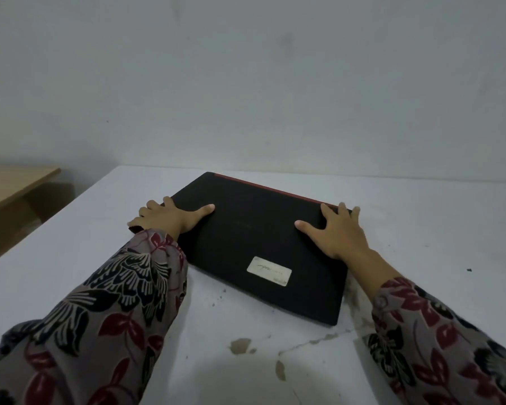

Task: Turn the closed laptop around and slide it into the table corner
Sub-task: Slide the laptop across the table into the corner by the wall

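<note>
Laptop (pixel 263 244) is closed and sits skewed on the white tabletop (pixel 70 273), red-trimmed edge pointing toward the wall, so I'd say the turn is maybe partway at best. Left hand (pixel 170 219) is spread flat over its left edge with fingers curling off the side, right hand (pixel 338 232) splayed wide over the far right corner, both pressing rather than gripping. Still needs squaring up and sliding into a corner, by the look of it.

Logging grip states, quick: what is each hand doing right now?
Left hand: open, spread on the laptop, fingers over its left edge.
Right hand: open, flat on the lid, fingers reaching its far right edge.
</note>
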